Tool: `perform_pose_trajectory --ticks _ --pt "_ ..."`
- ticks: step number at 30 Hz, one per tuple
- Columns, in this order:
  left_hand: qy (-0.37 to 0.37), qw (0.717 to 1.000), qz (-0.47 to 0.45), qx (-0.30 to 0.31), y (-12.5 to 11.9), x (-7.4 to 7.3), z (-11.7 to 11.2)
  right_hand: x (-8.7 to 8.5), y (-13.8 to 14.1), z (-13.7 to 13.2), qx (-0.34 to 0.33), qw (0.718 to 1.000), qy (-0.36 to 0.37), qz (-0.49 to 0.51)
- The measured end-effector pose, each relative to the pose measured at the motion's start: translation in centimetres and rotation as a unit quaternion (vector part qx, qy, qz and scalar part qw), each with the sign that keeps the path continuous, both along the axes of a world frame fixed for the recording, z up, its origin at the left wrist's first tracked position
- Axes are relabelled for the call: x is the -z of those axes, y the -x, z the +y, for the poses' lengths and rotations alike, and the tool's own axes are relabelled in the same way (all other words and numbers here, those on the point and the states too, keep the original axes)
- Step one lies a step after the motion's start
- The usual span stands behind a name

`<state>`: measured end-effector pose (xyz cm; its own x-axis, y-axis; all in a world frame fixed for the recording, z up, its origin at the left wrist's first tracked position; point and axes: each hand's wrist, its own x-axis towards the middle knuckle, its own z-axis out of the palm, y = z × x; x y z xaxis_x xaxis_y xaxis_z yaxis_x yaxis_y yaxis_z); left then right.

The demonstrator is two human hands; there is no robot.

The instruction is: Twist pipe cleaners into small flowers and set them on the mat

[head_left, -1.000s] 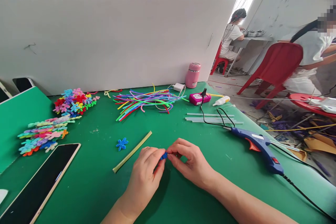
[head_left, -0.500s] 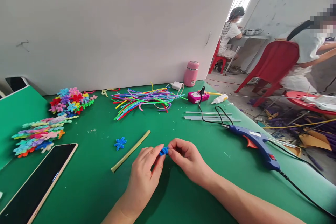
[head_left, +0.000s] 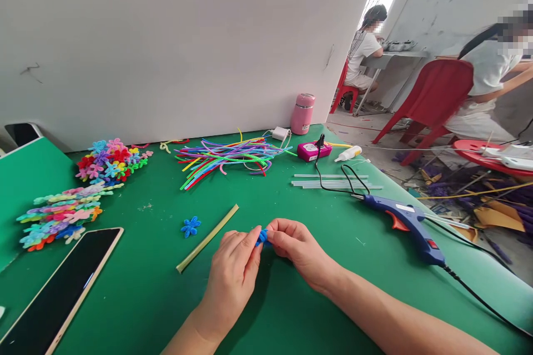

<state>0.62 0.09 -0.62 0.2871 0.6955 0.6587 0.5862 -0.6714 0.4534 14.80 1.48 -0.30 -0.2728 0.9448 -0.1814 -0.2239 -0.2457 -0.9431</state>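
A small blue pipe-cleaner flower [head_left: 262, 237] is pinched between my two hands, just above the green table. My left hand [head_left: 234, 266] grips it from the left with thumb and fingertips. From the other side, the thumb and forefinger of my right hand [head_left: 297, 249] close on its edge. Fingers hide much of the piece. Left of my hands, a second blue flower [head_left: 190, 227] lies flat on the table. Between it and my left hand rests a flat yellowish-green strip [head_left: 207, 238], set at a slant.
Colourful fuzzy flowers [head_left: 110, 163] are heaped at the left, above a phone [head_left: 62, 283]. Loose pipe cleaners [head_left: 233, 158] lie at the back. A blue glue gun [head_left: 403, 222] with its cord, clear glue sticks [head_left: 333, 184] and a pink bottle [head_left: 302, 113] are rightward. Two people sit beyond.
My right fingers have shifted on the blue flower and now cover its right side more closely. The flower is turned slightly. Other things on the table stay where they were.
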Motion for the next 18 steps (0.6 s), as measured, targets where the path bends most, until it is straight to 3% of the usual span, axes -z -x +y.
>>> perform_pose_trajectory --ticks 5,7,18 --pt "0.189 0.979 -0.076 -0.019 0.05 -0.48 0.0 0.35 -0.17 0.04 -0.004 0.998 -0.061 -0.018" --pt "0.228 0.969 -0.094 -0.018 0.13 -0.63 0.06 0.4 -0.3 0.08 -0.011 0.997 -0.07 -0.02" --pt "0.218 0.971 -0.091 0.038 0.58 -0.49 0.36 0.01 -0.62 0.3 -0.019 0.999 -0.004 0.036"
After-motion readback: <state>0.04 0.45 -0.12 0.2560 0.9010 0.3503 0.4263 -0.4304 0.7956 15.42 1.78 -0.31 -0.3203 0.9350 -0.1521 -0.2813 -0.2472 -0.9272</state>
